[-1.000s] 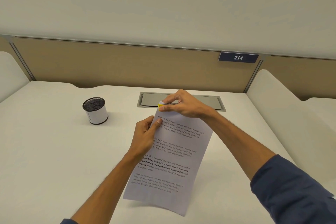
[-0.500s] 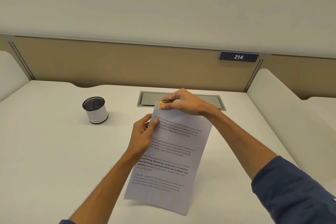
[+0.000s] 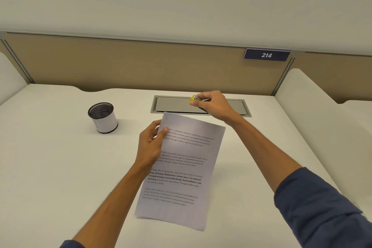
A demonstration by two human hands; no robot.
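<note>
- Standing upright on the left half of the worktop, nearer the back edge than the front: a black mesh pen cup with a white band round it. Nothing touches it.
- Reaching in from the front edge near the middle, the left hand has its thumb on the printed face and its fingers curled behind. It pinches the sheet's left edge just below the top-left corner.
- The printed paper carries four blocks of text and is held at mid-worktop. Its long side runs front to back and is skewed so the top leans right. The bottom edge sits low over the front of the worktop; contact cannot be told. One sheet or several, also unclear.
- The yellow binder clip is off the paper, up past its top edge and well apart from it, over the hatch.
- A grey hatch lid is recessed in the worktop, centred along the back edge.
- The right hand comes in from the front-right corner with fingers curled. Thumb and fingertips pinch the clip's metal end, and the yellow body pokes out to the left.
- A navy number plate reading 214 is fixed high on the tan partition behind the back edge, right of centre.
- A white divider rises along the right edge.
</note>
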